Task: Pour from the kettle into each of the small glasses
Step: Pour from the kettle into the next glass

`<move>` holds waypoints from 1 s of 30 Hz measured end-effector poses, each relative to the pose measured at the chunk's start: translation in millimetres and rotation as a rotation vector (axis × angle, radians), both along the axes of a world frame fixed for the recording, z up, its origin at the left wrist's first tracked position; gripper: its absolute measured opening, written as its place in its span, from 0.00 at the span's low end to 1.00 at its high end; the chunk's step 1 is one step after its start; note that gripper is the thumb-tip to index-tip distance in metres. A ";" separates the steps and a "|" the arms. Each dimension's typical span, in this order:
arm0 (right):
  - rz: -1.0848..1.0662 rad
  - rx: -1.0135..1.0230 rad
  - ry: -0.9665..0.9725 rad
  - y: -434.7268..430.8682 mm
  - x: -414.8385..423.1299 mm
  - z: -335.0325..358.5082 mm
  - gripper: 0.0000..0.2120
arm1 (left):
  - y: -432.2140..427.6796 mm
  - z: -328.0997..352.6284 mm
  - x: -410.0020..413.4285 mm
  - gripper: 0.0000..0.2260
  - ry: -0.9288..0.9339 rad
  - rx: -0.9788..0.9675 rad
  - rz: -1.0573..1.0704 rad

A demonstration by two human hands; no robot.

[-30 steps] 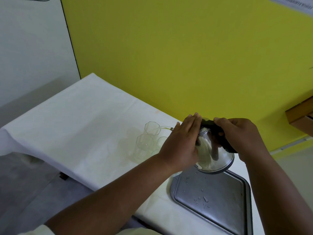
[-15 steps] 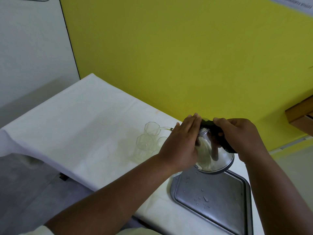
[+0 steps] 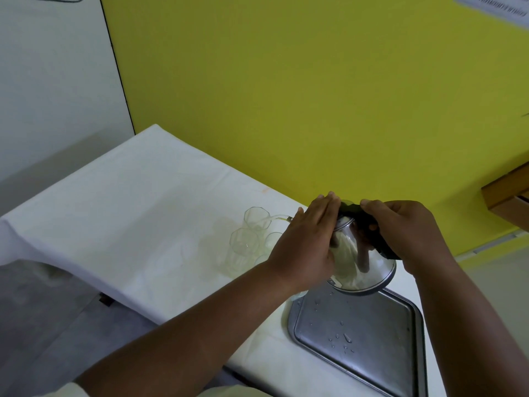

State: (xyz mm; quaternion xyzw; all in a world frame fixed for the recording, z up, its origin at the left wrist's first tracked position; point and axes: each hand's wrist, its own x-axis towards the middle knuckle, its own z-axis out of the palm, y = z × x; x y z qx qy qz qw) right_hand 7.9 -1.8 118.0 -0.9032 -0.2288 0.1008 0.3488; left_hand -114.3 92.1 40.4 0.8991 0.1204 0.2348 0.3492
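The kettle (image 3: 363, 262) is tipped hard toward the bench's (image 3: 137, 196) far edge, lifted above the steel tray (image 3: 357, 333) at the near right corner; the right hand (image 3: 406, 233) has its grip wrapped shut around the black handle (image 3: 369, 227), while the left hand (image 3: 306, 242) lies flat, fingers together, pressed to the kettle's side. A thin stream (image 3: 274, 218) leaves the spout and arcs into the farthest glass (image 3: 256, 222) of a tight cluster near the middle of the bench; the nearer glass (image 3: 243, 247) looks partly filled. The risk, I judge: the narrow rim leaves little margin, so a small wobble sends liquid onto the cloth; holding too long would overflow it.
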 end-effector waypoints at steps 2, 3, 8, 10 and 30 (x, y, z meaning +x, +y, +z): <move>-0.003 -0.002 -0.001 0.3 0.6 -0.1 0.24 | 0.3 -0.4 0.0 0.37 -0.003 -0.001 0.001; -0.003 -0.004 -0.005 0.5 0.6 -0.1 0.24 | 0.2 -0.6 0.2 0.37 -0.004 0.000 0.002; 0.002 0.004 -0.012 0.8 -0.1 -0.1 0.24 | 1.5 -1.3 1.2 0.37 -0.008 0.004 0.001; 0.001 0.009 -0.005 1.4 -0.6 -0.7 0.24 | 1.9 -1.5 1.6 0.37 -0.009 0.008 0.001; -0.130 0.462 0.376 -21.4 -30.9 -46.7 0.23 | -2.9 -10.7 3.3 0.33 0.037 0.206 -0.049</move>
